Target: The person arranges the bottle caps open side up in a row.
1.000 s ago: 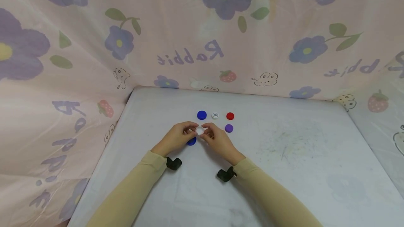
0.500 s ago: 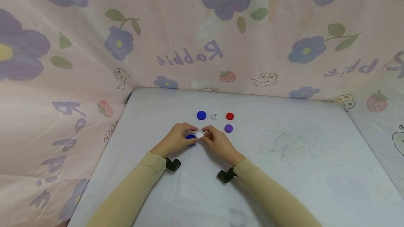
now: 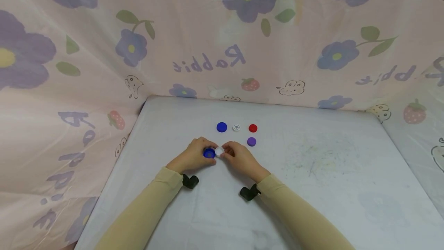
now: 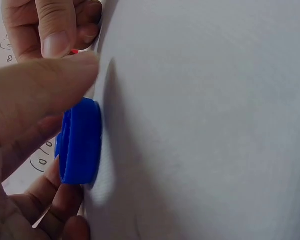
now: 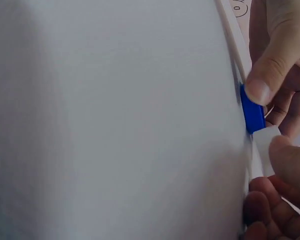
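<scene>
A blue bottle cap (image 3: 209,153) lies hollow side up on the white table. My left hand (image 3: 194,155) curves around it with thumb and forefinger spread apart; in the left wrist view the thumb (image 4: 55,90) stretches past the blue cap (image 4: 82,142). My right hand (image 3: 241,158) pinches a white bottle cap (image 3: 219,151), hollow side up, close against the blue cap's right side. In the right wrist view the right thumb presses the white cap (image 5: 265,142), slightly tilted beside the blue one (image 5: 252,110). The left wrist view hides the white cap behind fingers.
Beyond the hands sit another blue cap (image 3: 222,127), a white cap with a printed top (image 3: 236,127), a red cap (image 3: 253,128) and a purple cap (image 3: 251,141). A patterned curtain (image 3: 215,49) rises behind the table (image 3: 329,188).
The white cap has come toward the person, from behind the blue cap to beside it. Left fingers have parted from the white cap and spread around the blue one; the right hand keeps its pinch.
</scene>
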A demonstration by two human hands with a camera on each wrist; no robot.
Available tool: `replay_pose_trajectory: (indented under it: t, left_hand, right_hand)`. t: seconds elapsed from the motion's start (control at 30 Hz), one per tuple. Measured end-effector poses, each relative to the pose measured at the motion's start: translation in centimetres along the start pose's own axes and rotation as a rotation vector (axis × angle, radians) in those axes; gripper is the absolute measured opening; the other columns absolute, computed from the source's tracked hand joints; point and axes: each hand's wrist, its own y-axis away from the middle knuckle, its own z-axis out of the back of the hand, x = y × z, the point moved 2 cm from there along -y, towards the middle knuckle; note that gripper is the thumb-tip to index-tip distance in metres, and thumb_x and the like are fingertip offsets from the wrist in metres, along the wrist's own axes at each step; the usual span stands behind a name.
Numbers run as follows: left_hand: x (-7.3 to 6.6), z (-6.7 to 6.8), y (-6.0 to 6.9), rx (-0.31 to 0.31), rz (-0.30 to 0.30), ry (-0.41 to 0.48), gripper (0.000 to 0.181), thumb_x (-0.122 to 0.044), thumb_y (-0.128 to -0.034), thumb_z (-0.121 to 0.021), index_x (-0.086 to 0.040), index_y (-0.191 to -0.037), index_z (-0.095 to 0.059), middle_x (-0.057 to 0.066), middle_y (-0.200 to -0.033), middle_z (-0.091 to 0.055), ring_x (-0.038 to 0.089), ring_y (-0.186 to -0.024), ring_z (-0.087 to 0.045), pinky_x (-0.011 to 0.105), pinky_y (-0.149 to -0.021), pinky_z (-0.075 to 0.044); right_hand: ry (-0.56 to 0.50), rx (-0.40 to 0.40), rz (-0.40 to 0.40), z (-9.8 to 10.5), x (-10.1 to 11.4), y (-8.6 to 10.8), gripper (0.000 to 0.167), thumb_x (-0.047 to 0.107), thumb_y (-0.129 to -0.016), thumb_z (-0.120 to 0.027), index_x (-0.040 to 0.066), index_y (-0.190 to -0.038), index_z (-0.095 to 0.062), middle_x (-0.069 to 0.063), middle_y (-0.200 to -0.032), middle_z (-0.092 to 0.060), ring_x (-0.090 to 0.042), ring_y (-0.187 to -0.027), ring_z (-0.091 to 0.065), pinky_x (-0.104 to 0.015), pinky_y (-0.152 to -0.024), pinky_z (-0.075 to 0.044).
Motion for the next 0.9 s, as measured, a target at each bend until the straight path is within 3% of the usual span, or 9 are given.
replay_pose_trajectory:
  t: [0.2, 0.5, 0.73, 0.9]
  left_hand:
    - [-0.06, 0.16, 0.12, 0.058, 0.011, 0.017, 0.043, -0.019, -0.0786, -0.082, -0.019, -0.119, -0.066, 0.002, -0.116, -0.052, 0.023, -0.112, -0.046, 0.040, -0.096, -0.038]
    - [-0.18, 0.81, 0.11, 0.110, -0.052, 0.055, 0.039, -0.011, -0.0804, -0.079, -0.012, -0.117, -0.067, 0.002, -0.114, -0.056, 0.021, -0.112, -0.048, 0.039, -0.098, -0.041]
    - [-0.16, 0.87, 0.05, 0.118, -0.066, 0.067, 0.038, -0.009, -0.0806, -0.079, -0.011, -0.117, -0.067, 0.002, -0.115, -0.057, 0.023, -0.115, -0.048, 0.042, -0.099, -0.040]
    - [-0.18, 0.83, 0.14, 0.113, -0.040, 0.058, 0.038, -0.009, -0.0812, -0.078, -0.013, -0.117, -0.067, 0.000, -0.116, -0.057, 0.023, -0.116, -0.046, 0.041, -0.100, -0.039]
  right_hand:
    - [0.027, 0.006, 0.012, -0.04, 0.03, 0.06, 0.025, 0.021, -0.090, -0.071, 0.010, -0.112, -0.064, 0.003, -0.093, -0.060, -0.012, -0.082, -0.054, -0.029, -0.076, -0.048]
    - [0.013, 0.042, 0.010, -0.19, 0.02, 0.12, 0.027, 0.021, -0.090, -0.071, 0.012, -0.115, -0.065, 0.004, -0.094, -0.058, -0.013, -0.083, -0.052, -0.030, -0.075, -0.047]
    - [0.003, 0.055, 0.012, -0.24, -0.18, 0.19, 0.028, 0.022, -0.090, -0.071, 0.013, -0.116, -0.065, 0.005, -0.094, -0.057, -0.013, -0.083, -0.051, -0.030, -0.074, -0.046]
    - [0.004, 0.057, 0.023, -0.25, -0.22, 0.20, 0.027, 0.022, -0.090, -0.071, 0.013, -0.115, -0.066, 0.005, -0.093, -0.056, -0.014, -0.082, -0.051, -0.028, -0.072, -0.046]
